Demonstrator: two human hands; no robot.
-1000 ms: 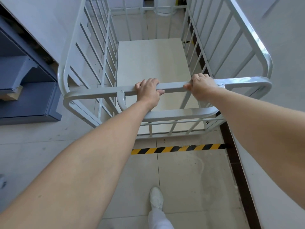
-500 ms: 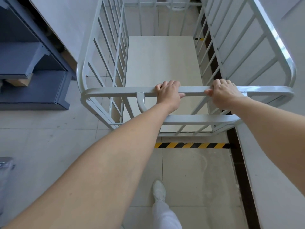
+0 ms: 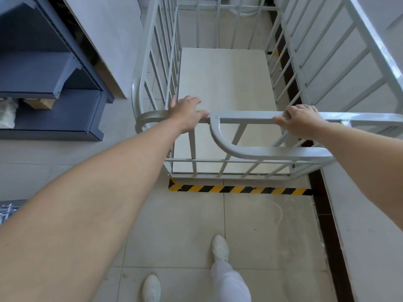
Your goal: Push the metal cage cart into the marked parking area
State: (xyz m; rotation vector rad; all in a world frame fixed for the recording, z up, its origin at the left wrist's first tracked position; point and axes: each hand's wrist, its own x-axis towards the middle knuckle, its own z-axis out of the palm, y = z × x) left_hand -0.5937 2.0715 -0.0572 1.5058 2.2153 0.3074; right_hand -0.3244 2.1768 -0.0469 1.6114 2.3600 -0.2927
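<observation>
Head view: grey-white metal cage cart [image 3: 246,117] with barred sides and a pale flat deck stands on the tiled floor [image 3: 174,225]. Its near end sits just beyond a yellow-and-black striped tape line [image 3: 239,189], and its right side runs close along a white wall [image 3: 370,214]. Left hand [image 3: 187,112] lies on the cart's top rail near the left corner, fingers straight and loosely spread, not wrapped round it; the hand is blurred. Right hand [image 3: 301,123] grips the same rail further right, fingers curled over the top, thumb on the near face. Dark blue metal shelving unit [image 3: 43,83] stands to the left, apart from the cart. Two white shoes [image 3: 220,247] stand on the floor, on the near side of the tape line.
</observation>
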